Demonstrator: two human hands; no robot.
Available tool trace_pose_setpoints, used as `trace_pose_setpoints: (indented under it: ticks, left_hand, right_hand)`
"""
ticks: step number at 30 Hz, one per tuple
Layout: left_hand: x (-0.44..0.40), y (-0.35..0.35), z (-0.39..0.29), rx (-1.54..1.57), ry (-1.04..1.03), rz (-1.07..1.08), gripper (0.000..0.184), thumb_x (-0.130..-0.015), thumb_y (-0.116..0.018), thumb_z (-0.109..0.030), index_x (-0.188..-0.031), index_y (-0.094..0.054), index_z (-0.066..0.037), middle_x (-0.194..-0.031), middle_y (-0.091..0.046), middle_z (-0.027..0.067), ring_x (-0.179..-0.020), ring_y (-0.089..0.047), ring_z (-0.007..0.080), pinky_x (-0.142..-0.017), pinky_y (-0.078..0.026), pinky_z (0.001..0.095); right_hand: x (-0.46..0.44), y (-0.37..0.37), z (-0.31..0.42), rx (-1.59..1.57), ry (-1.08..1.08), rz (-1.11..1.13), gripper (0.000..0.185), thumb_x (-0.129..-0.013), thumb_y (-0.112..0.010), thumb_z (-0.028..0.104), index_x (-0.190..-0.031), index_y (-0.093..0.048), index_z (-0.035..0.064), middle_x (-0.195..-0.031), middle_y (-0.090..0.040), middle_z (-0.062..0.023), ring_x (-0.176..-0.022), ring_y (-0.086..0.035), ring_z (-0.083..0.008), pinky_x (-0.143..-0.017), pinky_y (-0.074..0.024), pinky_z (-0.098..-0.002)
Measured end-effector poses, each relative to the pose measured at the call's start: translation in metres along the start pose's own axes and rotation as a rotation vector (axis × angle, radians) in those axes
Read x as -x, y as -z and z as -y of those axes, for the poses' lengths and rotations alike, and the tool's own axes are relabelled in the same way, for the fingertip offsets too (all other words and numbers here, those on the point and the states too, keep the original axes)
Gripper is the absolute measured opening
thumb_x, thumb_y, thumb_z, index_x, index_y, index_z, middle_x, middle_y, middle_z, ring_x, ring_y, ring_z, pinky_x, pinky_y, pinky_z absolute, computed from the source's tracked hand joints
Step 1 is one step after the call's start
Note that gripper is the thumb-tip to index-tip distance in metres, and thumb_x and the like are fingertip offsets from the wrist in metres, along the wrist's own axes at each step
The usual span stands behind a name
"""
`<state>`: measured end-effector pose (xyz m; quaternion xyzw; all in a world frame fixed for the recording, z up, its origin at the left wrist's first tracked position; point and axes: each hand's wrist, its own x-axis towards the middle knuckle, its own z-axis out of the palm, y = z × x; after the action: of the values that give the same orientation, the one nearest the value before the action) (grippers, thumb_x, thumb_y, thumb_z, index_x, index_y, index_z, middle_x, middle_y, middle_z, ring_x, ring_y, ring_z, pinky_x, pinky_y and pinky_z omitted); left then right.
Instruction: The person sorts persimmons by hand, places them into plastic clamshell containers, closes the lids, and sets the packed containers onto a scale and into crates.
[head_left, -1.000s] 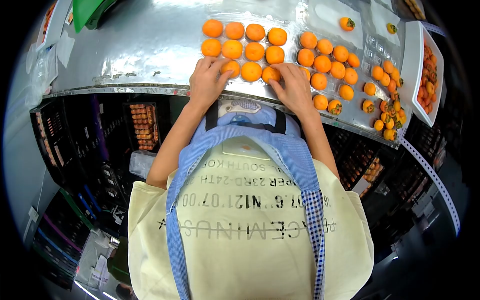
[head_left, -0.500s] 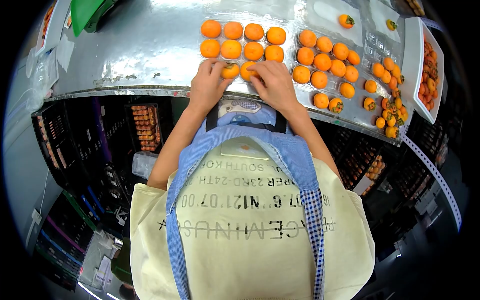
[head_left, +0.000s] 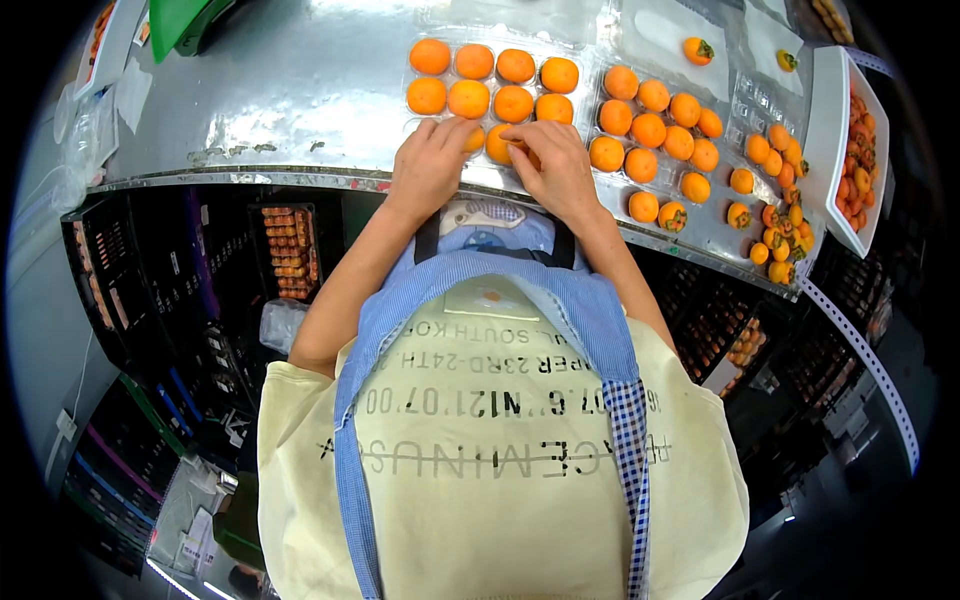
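Orange persimmons (head_left: 469, 99) sit in rows in a clear plastic tray (head_left: 408, 75) near the table's front edge. My left hand (head_left: 428, 168) is closed over a persimmon (head_left: 473, 141) in the nearest row, and its fingers cover most of the fruit. Beside it, my right hand (head_left: 556, 170) has its curled fingers and thumb against another persimmon (head_left: 497, 146) in that row. The near corners of the tray are hidden beneath both hands.
To the right, more persimmons (head_left: 648, 130) fill a second clear tray, and loose ones with leafy tops (head_left: 672, 216) lie in front. A white crate (head_left: 822, 140) of persimmons stands at the far right. A green container (head_left: 185, 22) is at the back left of the metal table (head_left: 290, 90).
My left fingers have moved over the persimmon, whose leafy top showed before and is now covered. My right hand stays at its persimmon with a small shift of the fingers.
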<state>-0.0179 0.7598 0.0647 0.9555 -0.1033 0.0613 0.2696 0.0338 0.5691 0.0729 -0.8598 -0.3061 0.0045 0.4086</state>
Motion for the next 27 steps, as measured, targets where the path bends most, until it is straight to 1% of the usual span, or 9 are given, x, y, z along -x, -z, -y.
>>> trace_pose_setpoints:
  ticks: [1, 3, 6, 8, 11, 18, 21, 24, 27]
  left_hand:
    - [0.000, 0.002, 0.000, 0.026, 0.012, -0.007, 0.044, -0.075, -0.067, -0.007, -0.117, -0.054, -0.006, -0.105, -0.061, 0.0075, -0.086, -0.057, 0.0230, -0.075, -0.048, 0.0332]
    - [0.004, 0.007, 0.002, 0.380, 0.285, 0.044, 0.043, -0.078, -0.066, -0.007, -0.119, -0.054, -0.004, -0.105, -0.061, 0.0080, -0.090, -0.059, 0.0202, -0.079, -0.048, 0.0331]
    - [0.002, 0.019, -0.007, 1.094, 0.609, 0.064, 0.042, -0.084, -0.063, -0.007, -0.124, -0.051, -0.001, -0.111, -0.060, 0.0097, -0.100, -0.058, 0.0180, -0.086, -0.049, 0.0323]
    - [-0.001, 0.027, -0.014, 1.486, 0.765, 0.056, 0.041, -0.087, -0.060, -0.007, -0.126, -0.048, 0.002, -0.118, -0.057, 0.0144, -0.110, -0.056, 0.0202, -0.092, -0.048, 0.0322]
    - [-0.001, 0.025, -0.019, 1.559, 0.762, 0.050, 0.041, -0.087, -0.060, -0.006, -0.125, -0.048, 0.002, -0.117, -0.057, 0.0148, -0.108, -0.057, 0.0201, -0.091, -0.050, 0.0321]
    - [0.001, 0.017, -0.021, 1.335, 0.603, 0.015, 0.043, -0.082, -0.066, -0.002, -0.122, -0.050, 0.003, -0.116, -0.058, 0.0114, -0.104, -0.058, 0.0182, -0.087, -0.050, 0.0293]
    - [0.001, 0.016, -0.024, 1.299, 0.590, 0.007, 0.044, -0.081, -0.067, -0.003, -0.121, -0.051, 0.003, -0.115, -0.058, 0.0107, -0.104, -0.058, 0.0178, -0.087, -0.049, 0.0286]
    - [0.000, 0.019, -0.028, 1.261, 0.586, 0.010, 0.043, -0.080, -0.067, -0.003, -0.120, -0.052, 0.003, -0.115, -0.059, 0.0111, -0.103, -0.058, 0.0178, -0.088, -0.048, 0.0284]
    - [-0.001, 0.018, -0.028, 1.265, 0.594, 0.024, 0.042, -0.081, -0.067, -0.003, -0.120, -0.052, 0.003, -0.114, -0.060, 0.0117, -0.103, -0.059, 0.0176, -0.089, -0.048, 0.0281]
  right_hand:
    - [-0.001, 0.001, 0.001, -0.017, -0.024, 0.018, 0.016, -0.076, -0.065, 0.007, -0.093, -0.065, 0.0053, -0.084, -0.063, -0.0073, -0.079, -0.058, -0.0240, -0.074, -0.0431, -0.0339]
    - [-0.002, 0.006, 0.006, -0.051, -0.078, 0.052, 0.017, -0.078, -0.065, 0.007, -0.095, -0.065, 0.0044, -0.085, -0.062, -0.0062, -0.078, -0.059, -0.0205, -0.073, -0.0439, -0.0309]
    - [-0.004, 0.012, 0.019, -0.451, -0.385, 0.120, 0.023, -0.081, -0.065, 0.008, -0.104, -0.062, 0.0035, -0.088, -0.062, -0.0039, -0.079, -0.058, -0.0124, -0.072, -0.0447, -0.0253]
    - [-0.004, 0.007, 0.019, -0.654, -0.411, 0.136, 0.030, -0.083, -0.065, 0.009, -0.111, -0.058, 0.0036, -0.092, -0.060, -0.0031, -0.082, -0.056, -0.0095, -0.074, -0.0447, -0.0231]
    - [-0.005, 0.003, 0.021, -0.829, -0.445, 0.123, 0.037, -0.081, -0.068, 0.013, -0.115, -0.056, 0.0040, -0.098, -0.060, -0.0053, -0.086, -0.058, -0.0117, -0.074, -0.0472, -0.0242]
    - [-0.005, 0.000, 0.021, -0.913, -0.537, 0.084, 0.037, -0.080, -0.068, 0.014, -0.113, -0.055, 0.0025, -0.102, -0.062, -0.0085, -0.088, -0.060, -0.0141, -0.076, -0.0489, -0.0269]
    - [-0.006, 0.003, 0.021, -0.927, -0.571, 0.141, 0.034, -0.084, -0.064, 0.012, -0.114, -0.052, 0.0036, -0.105, -0.060, -0.0050, -0.098, -0.057, -0.0120, -0.087, -0.0450, -0.0263]
    - [-0.005, -0.002, 0.020, -0.948, -0.545, 0.062, 0.035, -0.080, -0.069, 0.014, -0.109, -0.055, 0.0013, -0.099, -0.062, -0.0083, -0.089, -0.060, -0.0143, -0.078, -0.0486, -0.0272]
    - [-0.007, 0.000, 0.021, -0.945, -0.556, 0.066, 0.034, -0.079, -0.068, 0.013, -0.108, -0.054, 0.0009, -0.099, -0.061, -0.0079, -0.090, -0.060, -0.0142, -0.079, -0.0480, -0.0271]
